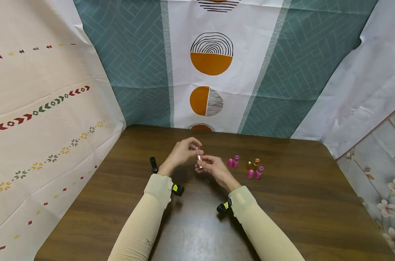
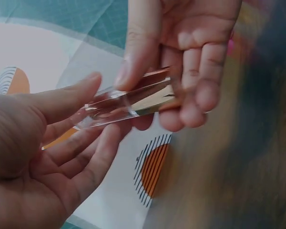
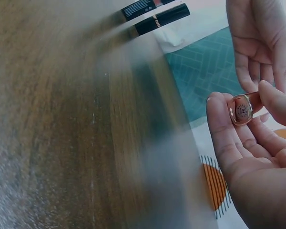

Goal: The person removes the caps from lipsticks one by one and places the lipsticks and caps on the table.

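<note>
Both hands meet on a slim lipstick tube (image 1: 199, 159) above the table. Its clear cap (image 2: 105, 110) lies between the thumb and fingers of my left hand (image 1: 180, 153). Around the shiny rose-gold base (image 2: 155, 98) curl the thumb and fingers of my right hand (image 1: 216, 169). A small round label (image 3: 243, 111) shows on the base's end in the right wrist view. Cap and base sit in line; whether they are fully joined I cannot tell.
Right of the hands stand pink lipstick tubes (image 1: 236, 161) and a gold tube (image 1: 256, 165), with a pink cap (image 1: 230, 162) and a gold cap (image 1: 248, 165) beside them. Black tubes (image 3: 163, 19) lie by my left forearm. Patterned cloth (image 1: 210, 101) hangs behind the brown table (image 1: 298, 203).
</note>
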The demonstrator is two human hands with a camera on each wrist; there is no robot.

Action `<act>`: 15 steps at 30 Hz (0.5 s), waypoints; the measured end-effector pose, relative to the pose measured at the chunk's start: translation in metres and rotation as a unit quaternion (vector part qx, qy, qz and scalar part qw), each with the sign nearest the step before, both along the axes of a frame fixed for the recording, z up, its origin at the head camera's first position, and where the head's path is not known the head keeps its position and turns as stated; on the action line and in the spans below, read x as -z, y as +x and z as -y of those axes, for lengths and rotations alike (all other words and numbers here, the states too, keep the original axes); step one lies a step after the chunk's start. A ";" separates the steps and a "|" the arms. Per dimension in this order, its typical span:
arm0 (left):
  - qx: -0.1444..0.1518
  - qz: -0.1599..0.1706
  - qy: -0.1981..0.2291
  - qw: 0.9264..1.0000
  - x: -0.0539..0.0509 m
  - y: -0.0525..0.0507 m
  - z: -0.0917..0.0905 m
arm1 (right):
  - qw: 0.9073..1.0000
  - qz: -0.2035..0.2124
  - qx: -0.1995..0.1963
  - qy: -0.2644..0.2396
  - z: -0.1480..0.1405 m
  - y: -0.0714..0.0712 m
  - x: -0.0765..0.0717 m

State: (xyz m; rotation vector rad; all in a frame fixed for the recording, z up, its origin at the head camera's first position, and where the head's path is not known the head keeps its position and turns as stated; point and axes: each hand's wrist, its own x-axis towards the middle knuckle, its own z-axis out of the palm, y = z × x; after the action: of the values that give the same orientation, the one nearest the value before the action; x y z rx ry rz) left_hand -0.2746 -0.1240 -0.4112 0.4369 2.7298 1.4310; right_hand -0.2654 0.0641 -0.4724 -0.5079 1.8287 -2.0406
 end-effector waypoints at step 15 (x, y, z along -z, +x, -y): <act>-0.051 -0.009 0.156 0.986 0.017 -0.004 -0.017 | 0.998 0.024 0.013 -0.047 -0.004 0.001 -0.006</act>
State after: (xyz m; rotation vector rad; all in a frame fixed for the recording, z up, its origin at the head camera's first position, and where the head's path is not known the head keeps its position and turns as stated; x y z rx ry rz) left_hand -0.2788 -0.1068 -0.4277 0.3211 2.5805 1.8993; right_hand -0.2645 0.0680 -0.4662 -0.4574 1.7265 -2.1463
